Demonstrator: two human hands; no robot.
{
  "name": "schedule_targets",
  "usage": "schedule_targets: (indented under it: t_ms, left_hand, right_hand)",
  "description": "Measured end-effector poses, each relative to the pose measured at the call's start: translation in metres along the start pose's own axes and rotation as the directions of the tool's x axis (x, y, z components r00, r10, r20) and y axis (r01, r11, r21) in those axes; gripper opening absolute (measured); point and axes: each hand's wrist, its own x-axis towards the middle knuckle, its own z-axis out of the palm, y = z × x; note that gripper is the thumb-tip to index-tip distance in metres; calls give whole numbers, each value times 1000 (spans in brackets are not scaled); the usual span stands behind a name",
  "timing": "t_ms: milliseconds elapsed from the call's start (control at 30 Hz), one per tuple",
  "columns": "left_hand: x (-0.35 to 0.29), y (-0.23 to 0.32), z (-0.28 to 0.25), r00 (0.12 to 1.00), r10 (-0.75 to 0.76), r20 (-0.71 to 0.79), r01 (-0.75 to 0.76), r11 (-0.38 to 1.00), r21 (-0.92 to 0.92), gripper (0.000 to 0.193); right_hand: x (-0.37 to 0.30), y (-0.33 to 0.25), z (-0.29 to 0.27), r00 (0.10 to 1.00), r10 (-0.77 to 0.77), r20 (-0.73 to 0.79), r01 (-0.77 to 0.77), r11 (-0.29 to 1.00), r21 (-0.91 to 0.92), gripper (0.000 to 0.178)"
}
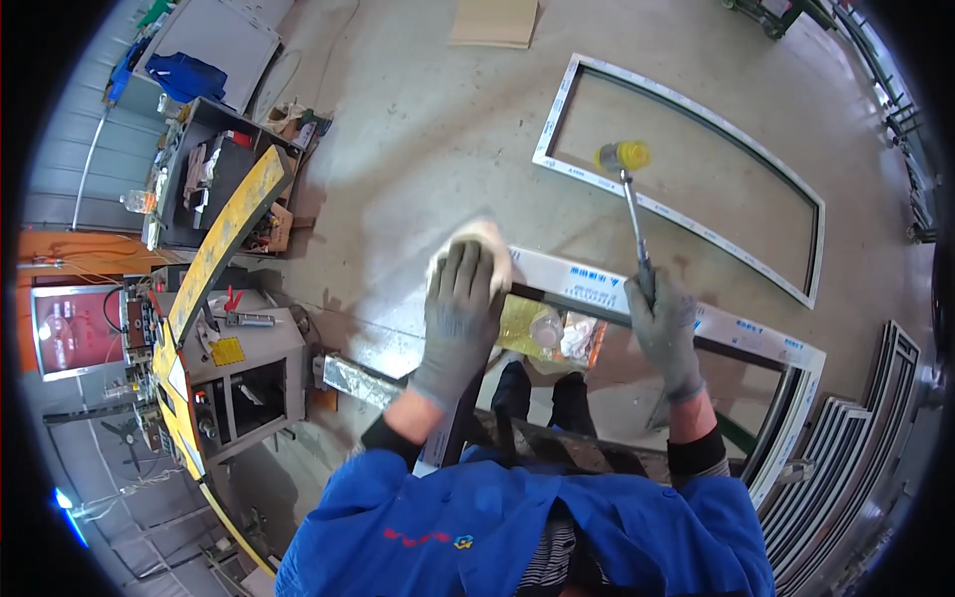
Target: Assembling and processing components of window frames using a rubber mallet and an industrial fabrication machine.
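Observation:
A window frame with white printed film on its faces and dark inner edges lies in front of me. My gloved left hand rests over its upper left corner, fingers bent down across a whitish cloth. The corner itself is hidden beneath cloth and glove. In my gloved right hand is the handle of a mallet. Its yellow-and-grey head is raised, pointing away from me, over the far side of the frame.
Another film-covered frame lies on the floor ahead. Several frame pieces lean at the right. A curved yellow machine arm, a workbench and a cluttered cabinet stand at the left. Cardboard lies on the floor at the top.

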Motion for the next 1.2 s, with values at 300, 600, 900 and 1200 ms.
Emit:
schedule_targets:
  t_ms: [300, 600, 900, 1200]
  left_hand:
    - [29, -103, 48, 797, -488, 355, 586, 483, -651, 60]
    - [-54, -99, 128, 974, 68, 216, 156, 489, -858, 48]
    - [-63, -94, 112, 964, 87, 253, 187, 458, -869, 42]
    - [-71, -118, 157, 867, -145, 477, 497, 336, -800, 66]
  right_hand:
    - [-5, 11, 2, 999, -4, 33, 5, 1000, -18, 18]
    - [-21, 6, -9, 989, 44, 142, -38, 998, -49, 13]
    - [-10, -1, -17, 981, 104, 166, -96, 994, -57, 12]
    - [-13, -3, -13, 980, 91, 177, -94, 996, 9, 12]
